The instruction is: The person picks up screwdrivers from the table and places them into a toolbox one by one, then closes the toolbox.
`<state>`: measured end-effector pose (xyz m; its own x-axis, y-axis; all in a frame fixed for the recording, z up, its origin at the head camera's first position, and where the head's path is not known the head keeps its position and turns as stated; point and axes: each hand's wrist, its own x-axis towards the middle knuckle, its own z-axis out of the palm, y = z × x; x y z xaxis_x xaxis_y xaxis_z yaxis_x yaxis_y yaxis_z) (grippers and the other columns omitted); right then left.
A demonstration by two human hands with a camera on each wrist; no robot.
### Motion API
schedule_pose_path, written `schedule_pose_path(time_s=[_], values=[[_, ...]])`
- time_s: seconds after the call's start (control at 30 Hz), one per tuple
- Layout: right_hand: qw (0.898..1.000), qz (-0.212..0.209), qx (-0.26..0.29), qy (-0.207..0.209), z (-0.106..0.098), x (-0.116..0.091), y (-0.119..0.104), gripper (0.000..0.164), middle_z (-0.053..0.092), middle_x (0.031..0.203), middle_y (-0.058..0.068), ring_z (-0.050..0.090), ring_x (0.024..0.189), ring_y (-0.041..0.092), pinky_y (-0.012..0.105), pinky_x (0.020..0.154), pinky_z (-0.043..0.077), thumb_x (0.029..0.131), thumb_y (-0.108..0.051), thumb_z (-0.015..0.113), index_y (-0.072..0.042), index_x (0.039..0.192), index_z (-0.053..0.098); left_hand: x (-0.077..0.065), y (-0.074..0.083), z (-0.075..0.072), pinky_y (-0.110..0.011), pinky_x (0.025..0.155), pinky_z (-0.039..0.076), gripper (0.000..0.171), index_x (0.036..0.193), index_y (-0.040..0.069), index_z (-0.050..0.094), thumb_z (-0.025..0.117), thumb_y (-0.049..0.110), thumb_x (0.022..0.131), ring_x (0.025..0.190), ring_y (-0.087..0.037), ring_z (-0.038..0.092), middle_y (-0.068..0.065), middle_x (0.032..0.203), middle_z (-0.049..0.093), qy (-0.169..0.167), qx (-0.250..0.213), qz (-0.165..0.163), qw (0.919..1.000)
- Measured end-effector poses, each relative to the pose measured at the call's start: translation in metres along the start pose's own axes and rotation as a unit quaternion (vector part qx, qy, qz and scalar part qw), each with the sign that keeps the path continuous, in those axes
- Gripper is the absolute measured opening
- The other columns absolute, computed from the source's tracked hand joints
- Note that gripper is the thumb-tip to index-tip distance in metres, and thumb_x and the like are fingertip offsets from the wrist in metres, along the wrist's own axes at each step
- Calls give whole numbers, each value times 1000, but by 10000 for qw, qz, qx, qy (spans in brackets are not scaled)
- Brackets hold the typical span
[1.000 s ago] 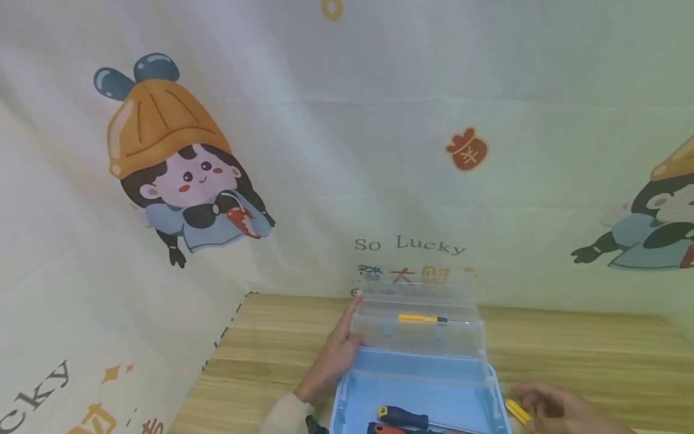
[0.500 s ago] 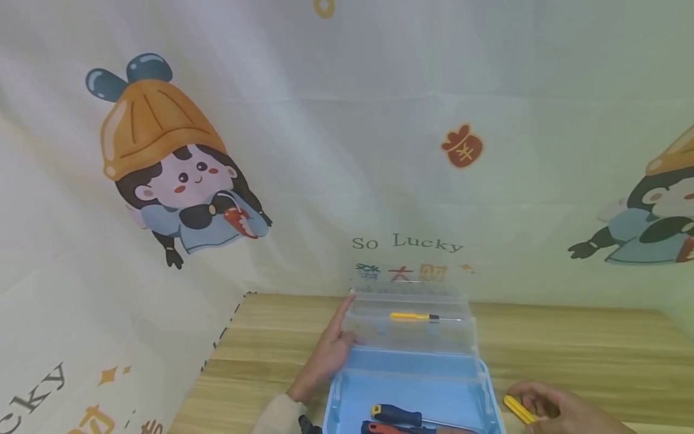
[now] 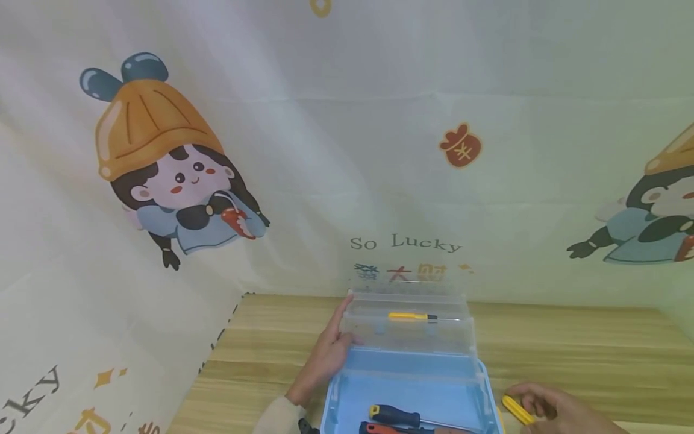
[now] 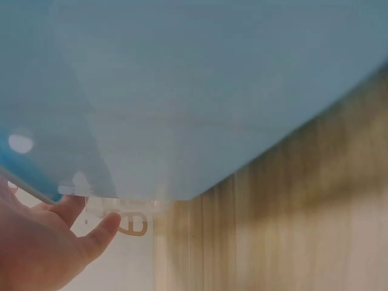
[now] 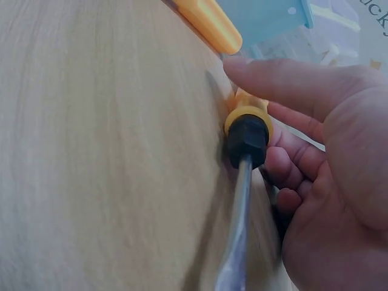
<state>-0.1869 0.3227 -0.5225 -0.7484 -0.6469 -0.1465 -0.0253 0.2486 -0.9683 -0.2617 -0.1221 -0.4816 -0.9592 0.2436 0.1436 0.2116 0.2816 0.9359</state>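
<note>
A light-blue toolbox (image 3: 355, 392) stands with its clear lid (image 3: 450, 336) raised at the back. My left hand (image 3: 328, 355) holds the lid by its left edge. A slim yellow-handled screwdriver (image 3: 409, 316) lies across the lid. To the right of the toolbox, my right hand (image 3: 558, 410) grips another screwdriver (image 3: 517, 410) by its yellow handle. Its black collar and metal shaft point toward the camera in the right wrist view. Inside the toolbox lie a navy-handled screwdriver (image 3: 396, 415) and a red-and-black-handled tool (image 3: 379, 428), partly cut off by the frame.
Beside the toolbox, a separate yellow handle (image 5: 209, 24) rests on the wood-grain table (image 3: 585, 343). Behind the table hangs a printed cloth (image 3: 303, 150), which also covers the left side. A dark object (image 3: 307, 427) shows by the left sleeve.
The whole head view has shifted slightly, so the toolbox sits a little further left in it. Both hands keep their holds.
</note>
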Motion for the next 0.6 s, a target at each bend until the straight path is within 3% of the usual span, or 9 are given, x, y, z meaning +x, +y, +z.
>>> schedule_pose_path(time_s=[0.27,0.6], values=[[9997,-144,-124,126,1,1,3,41,51,97,-3,46,82,10,23,61,29,95,-5,59,2,135,52,-1,1,0,-67,113,24,72,157,41,18,45,9,99,145,-37,31,-2,165,21,7,9,-89,10000],[9993,-352,69,37,0,2,4,37,53,96,-7,49,81,5,20,62,36,97,-3,56,-3,133,55,-1,1,0,-66,115,21,71,157,38,17,46,10,100,147,-35,27,1,165,20,-60,-136,-43,9999]])
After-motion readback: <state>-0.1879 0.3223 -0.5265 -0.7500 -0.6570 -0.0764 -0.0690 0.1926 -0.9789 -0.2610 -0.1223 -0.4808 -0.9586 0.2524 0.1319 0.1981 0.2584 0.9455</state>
